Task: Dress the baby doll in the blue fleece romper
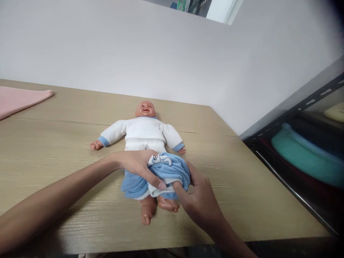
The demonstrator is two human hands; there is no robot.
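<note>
A baby doll [145, 129] lies on its back on the wooden table, head toward the wall, in a white top with blue cuffs. Blue terry trousers [168, 168] with white trim are bunched around its lower legs, and both bare feet stick out below. My left hand [141, 166] grips the bunched cloth from the left, thumb on the white trim. From the right, my right hand [195, 193] holds the same trousers at the leg opening, thumb pressed at the trim. Some fingers of both hands are hidden by the cloth.
The wooden table [80, 211] meets a pale wall [107, 46]. A pink cloth [21, 100] lies at the far left. To the right, beyond the table's edge, a dark metal shelf [309, 107] holds a teal basin [303, 154].
</note>
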